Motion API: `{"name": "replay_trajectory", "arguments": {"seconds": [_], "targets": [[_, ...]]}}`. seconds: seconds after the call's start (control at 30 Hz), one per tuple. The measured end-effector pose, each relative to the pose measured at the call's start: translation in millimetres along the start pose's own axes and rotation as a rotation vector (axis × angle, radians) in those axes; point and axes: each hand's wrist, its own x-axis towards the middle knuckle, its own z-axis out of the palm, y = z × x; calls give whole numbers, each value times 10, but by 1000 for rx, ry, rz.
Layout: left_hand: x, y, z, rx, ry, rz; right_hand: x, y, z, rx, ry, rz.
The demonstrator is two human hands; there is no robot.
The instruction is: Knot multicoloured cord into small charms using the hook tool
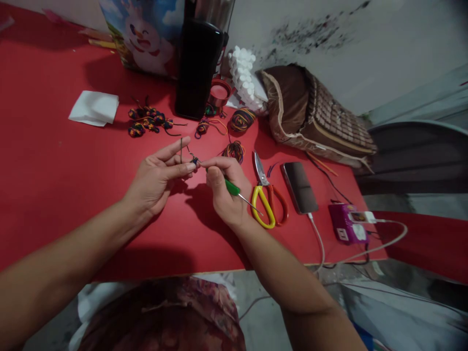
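Above the red table (54, 165), my left hand (157, 178) pinches a small dark knotted cord piece (194, 160) between thumb and fingers, the other fingers stretched out. A thin cord end sticks up from it. My right hand (224, 190) is closed round a green-handled metal pick (234, 189), and its fingertips meet the cord piece. The pick's thin metal end pokes out toward the right past my palm.
Yellow and red scissors (268, 197) and a phone (299, 187) on a charging cable lie right of my hands, beside a purple power adapter (346, 226). Several multicoloured cord knots (148, 119), cord coils (242, 119), a white tissue (94, 107) and a black bottle (197, 63) lie farther back.
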Motion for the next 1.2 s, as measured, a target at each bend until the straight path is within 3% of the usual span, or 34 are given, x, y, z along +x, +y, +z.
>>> {"name": "replay_trajectory", "arguments": {"seconds": [0.57, 0.9, 1.2], "targets": [[83, 108, -57, 26, -30, 14, -1, -29, -65, 12, 25, 51], [106, 249, -89, 94, -85, -117, 29, -54, -147, 29, 2, 63], [147, 240, -147, 106, -155, -176, 77, 19, -193, 261, -23, 150]]}}
